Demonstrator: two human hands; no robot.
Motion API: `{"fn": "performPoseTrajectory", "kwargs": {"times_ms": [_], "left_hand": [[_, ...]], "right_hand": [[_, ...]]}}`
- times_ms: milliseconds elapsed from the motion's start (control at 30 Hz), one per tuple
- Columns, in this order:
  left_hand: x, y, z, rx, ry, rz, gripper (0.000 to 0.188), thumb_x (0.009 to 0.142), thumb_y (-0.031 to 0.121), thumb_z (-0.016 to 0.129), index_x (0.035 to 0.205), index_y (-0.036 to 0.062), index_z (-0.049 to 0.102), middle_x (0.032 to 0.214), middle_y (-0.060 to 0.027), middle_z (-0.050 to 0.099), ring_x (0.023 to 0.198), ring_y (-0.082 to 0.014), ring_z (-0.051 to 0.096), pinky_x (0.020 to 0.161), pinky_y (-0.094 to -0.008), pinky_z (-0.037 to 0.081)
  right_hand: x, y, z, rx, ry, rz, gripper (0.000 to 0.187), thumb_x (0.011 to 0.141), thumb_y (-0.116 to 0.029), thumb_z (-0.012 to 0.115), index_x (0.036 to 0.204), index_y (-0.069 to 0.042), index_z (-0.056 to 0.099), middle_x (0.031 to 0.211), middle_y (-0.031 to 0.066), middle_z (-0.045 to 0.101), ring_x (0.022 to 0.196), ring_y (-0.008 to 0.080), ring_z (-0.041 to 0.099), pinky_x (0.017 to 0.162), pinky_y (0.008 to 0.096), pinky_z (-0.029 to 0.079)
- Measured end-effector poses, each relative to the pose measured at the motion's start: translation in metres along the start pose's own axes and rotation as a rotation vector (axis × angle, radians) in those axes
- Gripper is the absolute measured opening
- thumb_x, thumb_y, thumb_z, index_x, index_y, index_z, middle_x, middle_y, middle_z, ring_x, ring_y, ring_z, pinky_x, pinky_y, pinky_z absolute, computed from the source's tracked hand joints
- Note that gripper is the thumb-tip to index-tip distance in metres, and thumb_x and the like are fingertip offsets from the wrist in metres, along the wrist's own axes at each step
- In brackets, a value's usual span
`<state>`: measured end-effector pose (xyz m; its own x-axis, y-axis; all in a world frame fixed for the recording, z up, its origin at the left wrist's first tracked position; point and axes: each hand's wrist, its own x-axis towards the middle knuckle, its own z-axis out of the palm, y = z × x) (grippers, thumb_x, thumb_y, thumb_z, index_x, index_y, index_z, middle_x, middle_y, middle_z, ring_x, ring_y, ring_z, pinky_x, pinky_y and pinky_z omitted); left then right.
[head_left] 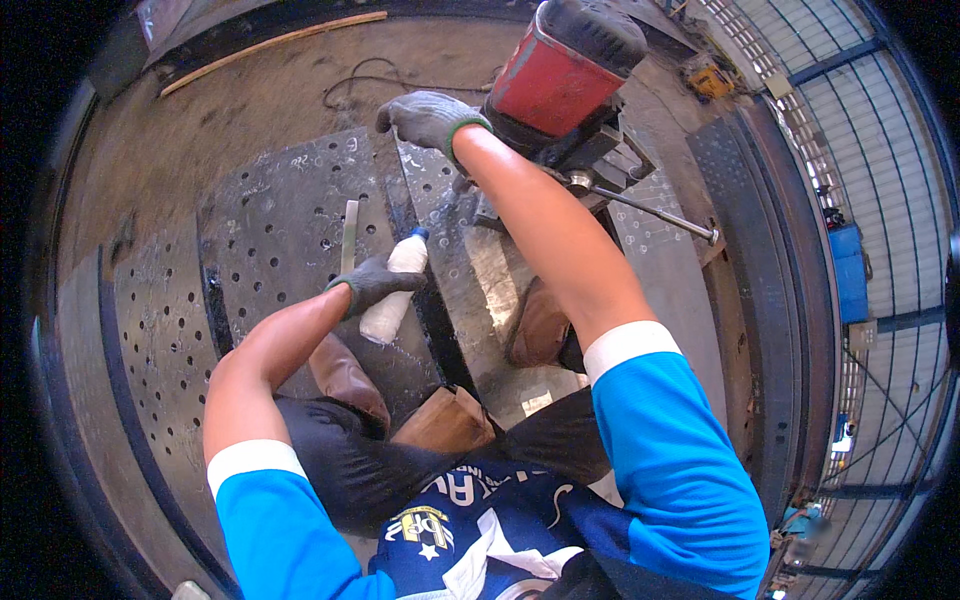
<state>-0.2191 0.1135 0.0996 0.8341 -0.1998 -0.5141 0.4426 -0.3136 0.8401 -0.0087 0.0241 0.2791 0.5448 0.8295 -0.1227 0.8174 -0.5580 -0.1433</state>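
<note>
My left hand (372,286), in a grey glove, is closed around a white plastic bottle (394,300) with a blue cap. The bottle tilts, its cap pointing away from me, above the drilled steel plates (262,240). My right hand (428,115), also gloved in grey with a green cuff, reaches far forward, fingers extended to the left and slightly bent. Nothing shows in it. Just right of that wrist stands a red and black magnetic drill (555,85), partly covered by my right forearm. Its lever (655,212) sticks out to the right.
A flat metal strip (350,237) lies beyond my left hand. Near my legs is a wooden block (445,425). A cable (365,82) curls over the ground ahead. Long steel beams (790,300) run along the right, with a yellow machine (708,80) at the far right.
</note>
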Motion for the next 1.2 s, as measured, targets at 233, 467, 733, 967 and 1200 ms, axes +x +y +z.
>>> {"fn": "performPoseTrajectory", "kwargs": {"times_ms": [233, 467, 733, 967, 1200], "left_hand": [[-0.006, 0.007, -0.004, 0.049, -0.048, -0.051, 0.085, 0.075, 0.047, 0.086, 0.142, 0.0044, 0.055, 0.128, -0.0141, 0.068, 0.111, -0.0251, 0.067, 0.096, -0.0399, 0.053], [-0.001, 0.003, -0.004, 0.058, -0.090, -0.055, 0.088, 0.078, 0.047, 0.085, 0.147, 0.0047, 0.052, 0.135, -0.0128, 0.066, 0.118, -0.0245, 0.065, 0.100, -0.0395, 0.052], [0.000, -0.005, -0.004, 0.135, 0.004, -0.034, 0.080, 0.072, 0.049, 0.086, 0.135, 0.0050, 0.062, 0.122, -0.0151, 0.071, 0.108, -0.0272, 0.069, 0.096, -0.0405, 0.053], [0.029, -0.036, -0.001, 0.151, -0.012, -0.062, 0.082, 0.075, 0.048, 0.087, 0.138, 0.0034, 0.061, 0.129, -0.0134, 0.069, 0.116, -0.0257, 0.066, 0.101, -0.0402, 0.051], [0.032, -0.039, -0.001, 0.101, -0.053, -0.106, 0.078, 0.076, 0.045, 0.086, 0.137, 0.0038, 0.060, 0.127, -0.0123, 0.069, 0.111, -0.0244, 0.067, 0.097, -0.0396, 0.053]], "right_hand": [[0.006, 0.010, 0.012, 0.041, 0.062, -0.024, 0.035, 0.094, -0.029, 0.056, 0.122, -0.014, 0.071, 0.127, 0.0164, 0.070, 0.118, 0.0387, 0.066, 0.099, 0.0483, 0.053], [0.001, 0.008, 0.007, 0.023, 0.052, -0.083, 0.034, 0.093, -0.017, 0.055, 0.123, -0.015, 0.072, 0.121, 0.0154, 0.072, 0.113, 0.0348, 0.068, 0.098, 0.0444, 0.053], [-0.001, 0.002, 0.002, 0.067, 0.010, -0.009, 0.034, 0.096, -0.021, 0.053, 0.125, -0.018, 0.071, 0.127, 0.0134, 0.070, 0.117, 0.0329, 0.066, 0.100, 0.0437, 0.052], [-0.002, 0.001, 0.002, 0.072, 0.012, -0.052, 0.038, 0.094, -0.009, 0.052, 0.127, -0.013, 0.071, 0.112, 0.0150, 0.076, 0.099, 0.0302, 0.073, 0.087, 0.0410, 0.057], [-0.002, 0.001, 0.000, 0.045, 0.020, -0.091, 0.040, 0.094, -0.007, 0.051, 0.128, -0.013, 0.070, 0.110, 0.0154, 0.076, 0.098, 0.0291, 0.073, 0.085, 0.0403, 0.058]]}}
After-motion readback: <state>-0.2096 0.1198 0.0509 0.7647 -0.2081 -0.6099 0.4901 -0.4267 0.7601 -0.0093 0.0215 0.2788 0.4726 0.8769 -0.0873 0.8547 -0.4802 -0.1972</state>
